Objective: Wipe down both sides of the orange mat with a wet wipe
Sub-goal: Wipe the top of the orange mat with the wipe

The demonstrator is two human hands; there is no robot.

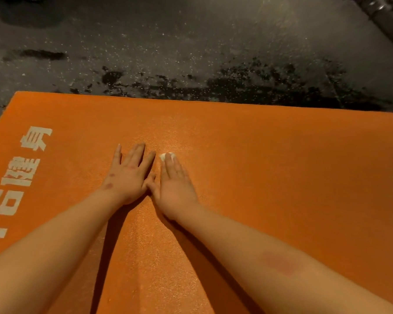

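Note:
The orange mat [281, 177] lies flat on the ground and fills the lower part of the view, with white printed characters along its left end. My left hand [129, 175] rests palm down on the mat, fingers spread, holding nothing. Beside it, my right hand [175, 180] lies flat with fingers together, pressing a small white wet wipe [167, 156] against the mat. Only a bit of the wipe shows at the fingertips. The two hands touch at the thumbs.
Beyond the mat's far edge is dark grey speckled pavement [191, 41] with wet black patches [259, 87]. A grey metal pipe [386, 19] runs across the top right corner.

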